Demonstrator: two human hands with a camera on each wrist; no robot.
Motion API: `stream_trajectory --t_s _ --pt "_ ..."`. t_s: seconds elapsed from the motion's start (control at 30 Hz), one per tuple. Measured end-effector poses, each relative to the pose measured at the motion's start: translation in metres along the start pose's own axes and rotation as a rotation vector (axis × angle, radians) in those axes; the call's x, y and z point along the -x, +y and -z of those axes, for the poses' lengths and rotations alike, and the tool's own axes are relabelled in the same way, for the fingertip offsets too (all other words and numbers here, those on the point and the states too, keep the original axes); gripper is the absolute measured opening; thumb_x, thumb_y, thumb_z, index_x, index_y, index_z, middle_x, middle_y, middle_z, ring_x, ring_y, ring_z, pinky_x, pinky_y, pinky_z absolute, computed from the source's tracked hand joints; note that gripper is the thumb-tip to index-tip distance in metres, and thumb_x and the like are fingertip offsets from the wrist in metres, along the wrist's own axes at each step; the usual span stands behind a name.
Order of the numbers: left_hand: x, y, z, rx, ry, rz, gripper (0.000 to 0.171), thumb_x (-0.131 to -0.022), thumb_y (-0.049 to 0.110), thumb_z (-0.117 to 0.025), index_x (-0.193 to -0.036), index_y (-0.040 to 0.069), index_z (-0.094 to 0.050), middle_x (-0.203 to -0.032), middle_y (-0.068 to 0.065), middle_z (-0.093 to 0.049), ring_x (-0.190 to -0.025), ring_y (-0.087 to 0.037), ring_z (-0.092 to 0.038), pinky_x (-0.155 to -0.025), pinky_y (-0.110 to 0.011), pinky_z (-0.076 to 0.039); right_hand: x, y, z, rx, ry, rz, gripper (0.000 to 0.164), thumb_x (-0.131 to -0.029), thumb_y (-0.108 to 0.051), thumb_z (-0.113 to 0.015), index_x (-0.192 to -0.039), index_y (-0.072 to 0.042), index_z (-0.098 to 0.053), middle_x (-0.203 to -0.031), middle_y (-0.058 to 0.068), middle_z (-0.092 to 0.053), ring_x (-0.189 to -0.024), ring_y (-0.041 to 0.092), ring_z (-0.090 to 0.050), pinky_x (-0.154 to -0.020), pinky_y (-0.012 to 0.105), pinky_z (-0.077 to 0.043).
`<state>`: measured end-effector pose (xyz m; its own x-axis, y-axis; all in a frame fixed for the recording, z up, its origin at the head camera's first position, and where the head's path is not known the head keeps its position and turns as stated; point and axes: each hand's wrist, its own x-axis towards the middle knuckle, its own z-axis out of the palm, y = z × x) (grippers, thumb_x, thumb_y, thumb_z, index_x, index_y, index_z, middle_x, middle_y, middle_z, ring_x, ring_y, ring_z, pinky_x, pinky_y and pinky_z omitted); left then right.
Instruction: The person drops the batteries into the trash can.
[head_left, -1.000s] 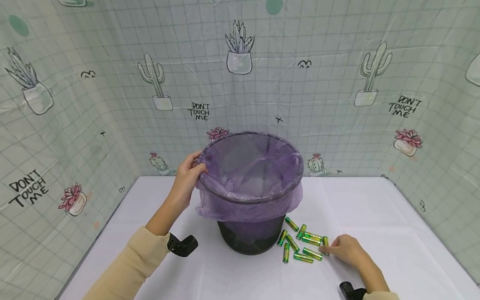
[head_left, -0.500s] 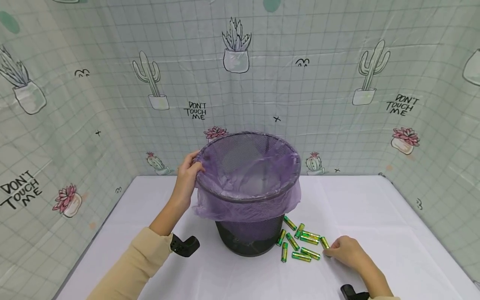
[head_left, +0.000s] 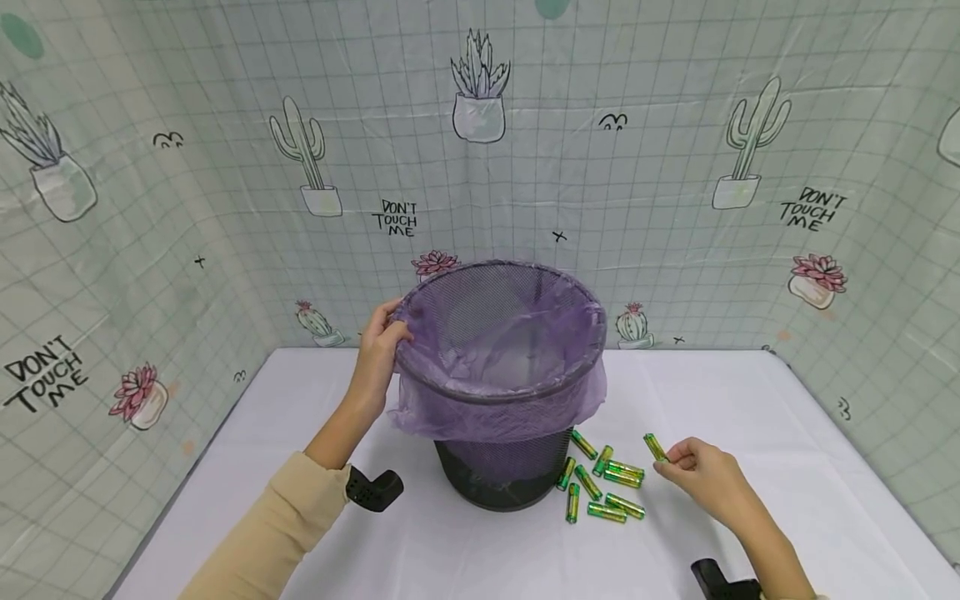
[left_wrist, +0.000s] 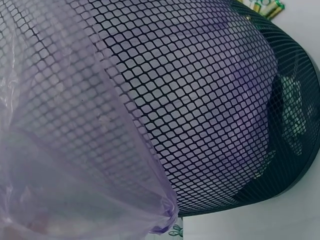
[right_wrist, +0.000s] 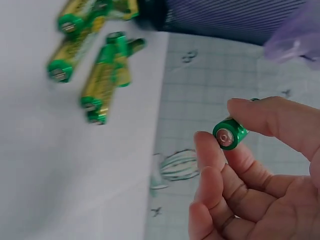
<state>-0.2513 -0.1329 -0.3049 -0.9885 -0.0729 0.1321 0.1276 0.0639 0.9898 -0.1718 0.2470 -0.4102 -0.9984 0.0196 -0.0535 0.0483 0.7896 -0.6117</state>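
A black mesh wastebasket (head_left: 501, 483) stands on the table, lined with a purple plastic bag (head_left: 495, 421) folded over its rim. My left hand (head_left: 378, 354) grips the rim and the bag on the left side, thumb toward the inside. In the left wrist view the mesh wall (left_wrist: 190, 100) and bag fill the picture, and the hand is hidden. My right hand (head_left: 705, 479) pinches a green and yellow battery (head_left: 655, 447) between thumb and fingers, above the table. In the right wrist view one end of that battery (right_wrist: 227, 136) faces the camera.
Several loose batteries (head_left: 606, 512) lie on the white table (head_left: 720, 400) at the basket's right foot. A patterned curtain (head_left: 555, 183) surrounds the table at the back and both sides. Black wrist devices (head_left: 375, 490) sit on both arms.
My right hand has lifted one battery off the table, up and slightly right, away from the loose batteries. My left hand keeps its grip on the rim.
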Motion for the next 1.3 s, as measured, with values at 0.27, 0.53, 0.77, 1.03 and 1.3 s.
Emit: stream_trajectory --t_s 0.27,0.53,0.77,1.03,1.3 --pt "0.0 0.001 0.0 0.003 -0.002 -0.011 0.053 -0.08 0.008 -0.043 -0.133 0.01 -0.044 -0.116 -0.007 -0.048 -0.091 -0.015 -0.044 -0.08 -0.026 -0.037 0.01 -0.044 0.033 0.015 0.127 0.13 0.031 -0.086 -0.03 -0.065 -0.097 -0.002 -0.057 -0.084 0.004 -0.063 -0.076 0.013 -0.056 -0.062 0.028 -0.044" --pt "0.0 0.001 0.001 0.005 0.004 -0.001 0.053 -0.08 0.009 -0.043 -0.133 0.011 -0.044 -0.12 -0.008 -0.049 -0.092 -0.015 -0.045 -0.079 -0.026 -0.038 0.019 -0.089 0.063 -0.014 0.302 0.287 0.027 -0.088 -0.03 -0.063 -0.101 -0.008 -0.058 -0.08 0.002 -0.057 -0.07 0.002 -0.046 -0.057 0.022 -0.037" --pt "0.0 0.001 0.003 -0.002 0.002 -0.004 0.055 -0.08 0.009 -0.043 -0.135 0.011 -0.044 -0.12 -0.008 -0.049 -0.094 -0.015 -0.045 -0.081 -0.026 -0.037 0.023 -0.124 0.071 -0.09 0.383 0.391 0.027 -0.088 -0.027 -0.063 -0.106 -0.007 -0.058 -0.084 0.005 -0.059 -0.073 0.002 -0.047 -0.057 0.02 -0.035" --pt "0.001 0.001 0.003 -0.02 -0.003 0.016 0.054 -0.08 0.008 -0.044 -0.135 0.014 -0.046 -0.116 -0.007 -0.049 -0.095 -0.016 -0.044 -0.084 -0.028 -0.035 0.02 -0.157 0.065 -0.055 0.397 0.608 0.016 -0.087 -0.009 -0.063 -0.102 -0.007 -0.063 -0.081 0.0 -0.053 -0.075 0.007 -0.044 -0.06 0.02 -0.036" --pt "0.001 0.002 0.005 -0.047 -0.02 0.025 0.055 -0.082 0.01 -0.043 -0.137 0.015 -0.044 -0.122 -0.01 -0.049 -0.096 -0.017 -0.044 -0.083 -0.029 -0.036 0.014 -0.176 0.053 -0.011 0.347 0.763 0.02 -0.084 -0.002 -0.063 -0.103 -0.007 -0.068 -0.085 -0.003 -0.06 -0.079 0.01 -0.048 -0.069 0.025 -0.039"
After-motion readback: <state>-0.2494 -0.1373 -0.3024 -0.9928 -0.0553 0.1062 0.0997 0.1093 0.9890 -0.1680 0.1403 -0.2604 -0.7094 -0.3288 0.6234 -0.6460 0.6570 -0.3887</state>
